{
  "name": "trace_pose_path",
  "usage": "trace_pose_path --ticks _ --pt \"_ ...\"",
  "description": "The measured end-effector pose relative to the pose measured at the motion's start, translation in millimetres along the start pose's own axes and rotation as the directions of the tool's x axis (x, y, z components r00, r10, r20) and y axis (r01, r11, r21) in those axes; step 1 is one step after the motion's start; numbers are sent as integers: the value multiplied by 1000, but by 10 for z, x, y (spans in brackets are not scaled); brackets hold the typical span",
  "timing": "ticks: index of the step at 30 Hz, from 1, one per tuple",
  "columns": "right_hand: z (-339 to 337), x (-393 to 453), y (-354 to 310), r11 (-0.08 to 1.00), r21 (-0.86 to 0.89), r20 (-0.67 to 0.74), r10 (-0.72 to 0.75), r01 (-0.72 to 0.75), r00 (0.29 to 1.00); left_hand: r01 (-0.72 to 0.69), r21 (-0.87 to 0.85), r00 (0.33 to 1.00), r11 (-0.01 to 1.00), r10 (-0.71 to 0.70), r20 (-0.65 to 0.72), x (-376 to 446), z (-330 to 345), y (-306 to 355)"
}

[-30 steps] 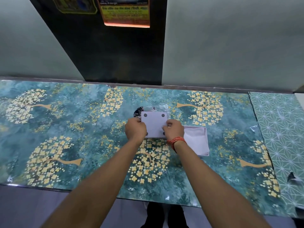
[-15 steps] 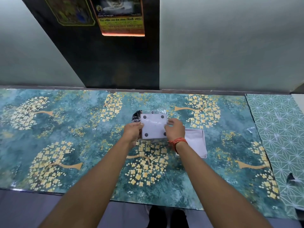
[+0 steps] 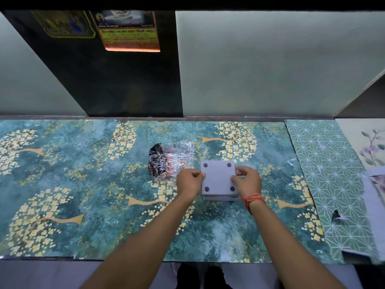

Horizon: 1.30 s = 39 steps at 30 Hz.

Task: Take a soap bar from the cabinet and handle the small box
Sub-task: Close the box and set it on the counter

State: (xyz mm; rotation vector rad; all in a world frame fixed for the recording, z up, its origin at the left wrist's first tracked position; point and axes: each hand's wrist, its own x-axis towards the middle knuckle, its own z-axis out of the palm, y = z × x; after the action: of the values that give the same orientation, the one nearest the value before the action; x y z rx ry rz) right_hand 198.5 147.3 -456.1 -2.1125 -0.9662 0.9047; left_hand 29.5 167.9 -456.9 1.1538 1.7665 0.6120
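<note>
Crinkled wrapper (image 3: 169,161) crowds the box's (image 3: 218,177) left.

In front of you is a counter (image 3: 62,184) covered with teal sheet with yellow flower trees. On it lie a small white box (image 3: 218,178), with 4 dark dots, and a crinkled plastic wrapper (image 3: 166,161) just beside its left.
</note>
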Motion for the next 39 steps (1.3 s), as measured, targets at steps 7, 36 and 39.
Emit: trace_pose_path --ticks 7,36,39 --pt "-34 32 62 995 -105 32 7 -3 999 -85 213 995 973 74 60 -21 88 18" --pt "-240 147 349 968 91 449 170 -234 877 272 75 826 959 -273 494 -8 -20 213" --pt "-207 133 365 975 77 499 144 -209 855 261 56 808 964 -250 534 27 -4 83"
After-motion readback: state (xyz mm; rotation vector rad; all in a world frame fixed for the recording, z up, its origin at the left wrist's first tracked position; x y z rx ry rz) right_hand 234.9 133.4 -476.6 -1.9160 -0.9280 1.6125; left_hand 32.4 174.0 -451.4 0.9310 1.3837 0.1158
